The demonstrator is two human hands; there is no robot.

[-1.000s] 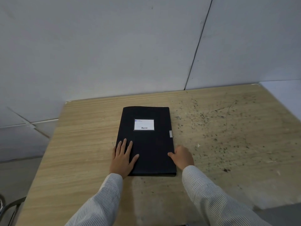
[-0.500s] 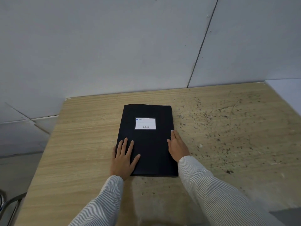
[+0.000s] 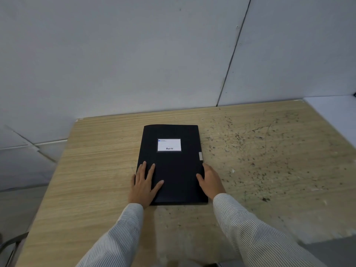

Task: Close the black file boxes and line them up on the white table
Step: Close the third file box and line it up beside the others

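A black file box (image 3: 177,170) lies flat and shut on a wooden table (image 3: 92,170), with a white label (image 3: 169,145) on its lid and a small grey tab (image 3: 200,156) on its right edge. My left hand (image 3: 143,184) rests flat on the lid's near left corner, fingers spread. Against the box's right edge, below the tab, my right hand (image 3: 210,180) is cupped with the thumb on the lid. Whether it grips the edge is not clear.
The wooden table is stained with dark specks (image 3: 260,160) on its right half. A white table (image 3: 331,116) adjoins it at the far right. A grey wall (image 3: 154,54) stands close behind. A metal chair frame (image 3: 11,245) shows at the lower left.
My right hand went up the box's right edge over the grey tab, then slid back down below it. My left hand stayed flat on the lid.
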